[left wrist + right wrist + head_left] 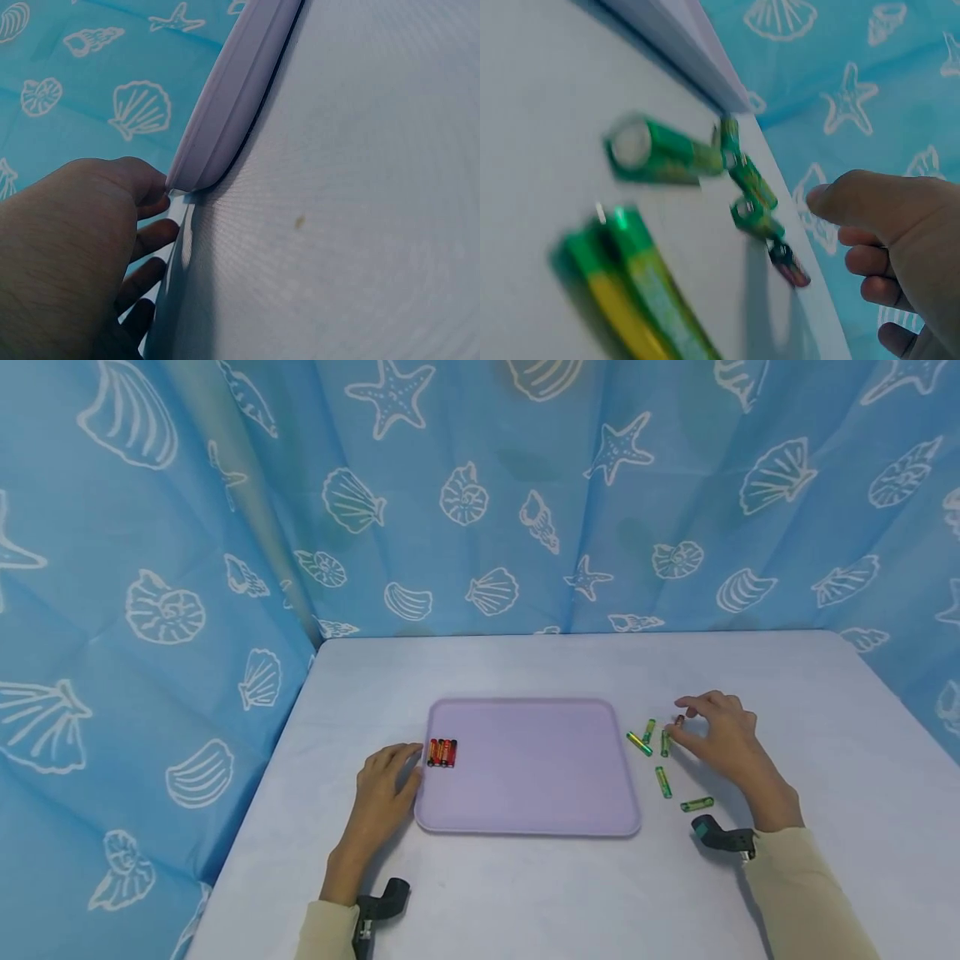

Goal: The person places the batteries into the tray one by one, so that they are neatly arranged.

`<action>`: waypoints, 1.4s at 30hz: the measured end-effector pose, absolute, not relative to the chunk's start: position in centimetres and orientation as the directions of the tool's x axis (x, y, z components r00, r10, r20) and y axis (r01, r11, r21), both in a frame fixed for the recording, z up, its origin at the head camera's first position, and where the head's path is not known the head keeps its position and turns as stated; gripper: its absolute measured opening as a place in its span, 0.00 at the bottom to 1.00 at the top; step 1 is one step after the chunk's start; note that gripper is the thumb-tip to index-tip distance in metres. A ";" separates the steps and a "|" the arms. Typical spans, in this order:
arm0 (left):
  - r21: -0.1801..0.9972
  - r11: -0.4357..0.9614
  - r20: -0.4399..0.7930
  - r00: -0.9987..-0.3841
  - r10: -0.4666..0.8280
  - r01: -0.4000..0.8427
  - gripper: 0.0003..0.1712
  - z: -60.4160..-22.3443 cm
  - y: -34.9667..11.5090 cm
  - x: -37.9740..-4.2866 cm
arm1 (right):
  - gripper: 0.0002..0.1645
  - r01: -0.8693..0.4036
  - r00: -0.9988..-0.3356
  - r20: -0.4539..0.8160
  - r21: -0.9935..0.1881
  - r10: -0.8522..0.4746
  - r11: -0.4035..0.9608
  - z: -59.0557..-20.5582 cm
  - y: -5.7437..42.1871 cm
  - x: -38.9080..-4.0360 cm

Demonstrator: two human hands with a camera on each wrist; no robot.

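A lilac tray point(540, 768) lies on the white table, with several red batteries point(442, 752) side by side at its left edge. My left hand point(381, 793) rests beside that edge, and its thumb touches the tray rim point(225, 97) in the left wrist view. Right of the tray, my right hand point(723, 735) hovers with spread fingers over a single dark red battery point(679, 721). In the right wrist view this red battery point(789, 264) lies on the table, apart from the fingers. Several green batteries point(663, 782) are scattered around it.
A blue curtain point(465, 552) with white shells and starfish hangs behind the table and along its left side. One green battery point(639, 743) lies close to the tray's right rim. Each wrist wears a black camera mount point(723, 837).
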State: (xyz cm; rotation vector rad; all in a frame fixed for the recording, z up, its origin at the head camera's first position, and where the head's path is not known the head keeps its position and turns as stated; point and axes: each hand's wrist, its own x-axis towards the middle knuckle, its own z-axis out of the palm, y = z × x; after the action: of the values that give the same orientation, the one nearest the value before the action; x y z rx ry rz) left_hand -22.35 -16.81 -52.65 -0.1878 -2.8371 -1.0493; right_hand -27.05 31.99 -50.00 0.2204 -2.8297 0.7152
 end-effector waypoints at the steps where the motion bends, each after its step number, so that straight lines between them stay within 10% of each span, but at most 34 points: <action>1: 0.638 0.755 0.147 -0.986 0.075 0.153 0.23 -52.6 -16.9 -22.3 | 0.26 -0.182 -0.971 0.224 -0.454 -0.087 0.872 -50.1 32.1 -27.1; 28: 0.641 0.756 0.133 -0.989 0.059 0.132 0.23 -52.6 -16.7 -22.2 | 0.33 -0.061 -0.992 0.125 -0.451 -0.004 0.890 -51.4 33.0 -27.1; 42: 0.639 0.758 0.130 -0.990 0.062 0.131 0.23 -52.7 -16.7 -22.3 | 0.29 -0.243 -0.955 0.272 -0.503 -0.115 0.830 -49.2 30.7 -26.7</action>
State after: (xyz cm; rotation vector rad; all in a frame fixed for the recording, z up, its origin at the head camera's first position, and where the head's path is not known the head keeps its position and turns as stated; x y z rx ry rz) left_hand -22.34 -16.72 -52.66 -0.1569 -2.8496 -1.0477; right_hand -26.71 30.70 -49.19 0.2764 -2.7812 0.8089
